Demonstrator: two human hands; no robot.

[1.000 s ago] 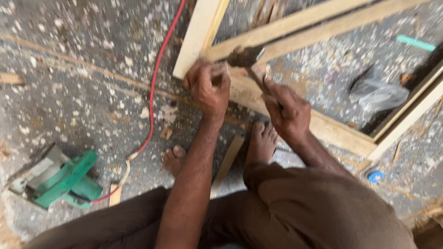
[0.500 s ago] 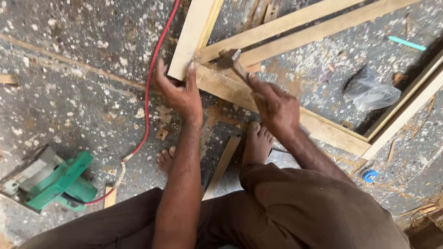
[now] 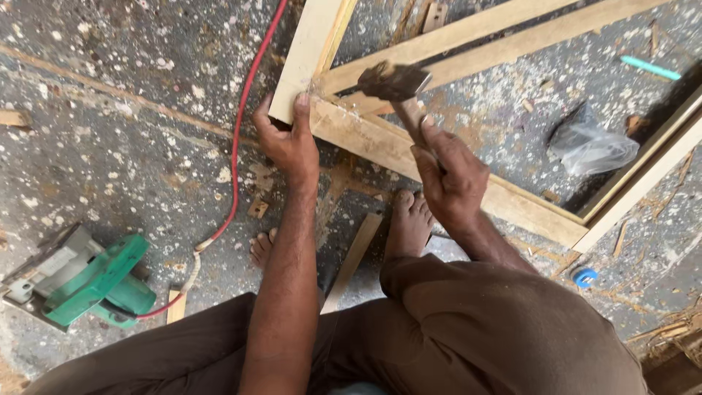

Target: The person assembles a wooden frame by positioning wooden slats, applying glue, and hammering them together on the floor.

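Observation:
A pale wooden frame (image 3: 380, 146) lies on the speckled concrete floor, its corner joint near the top middle. My left hand (image 3: 287, 139) grips the end of the upright frame piece (image 3: 311, 51) at that corner, thumb on top. My right hand (image 3: 452, 172) is wrapped around the wooden handle of a hammer (image 3: 395, 82), whose dark head hovers just right of the joint. My bare feet (image 3: 409, 223) rest on the floor below the frame.
A green power saw (image 3: 91, 281) sits at the lower left, its red cable (image 3: 245, 124) running up past my left hand. A thin wood strip (image 3: 353, 257) lies between my feet. A crumpled plastic bag (image 3: 592, 146), a blue cap (image 3: 585, 277) and wood scraps lie at the right.
My left hand has slid up the frame to hold the corner end. My right hand has swung the hammer head toward the joint. The view has shifted slightly.

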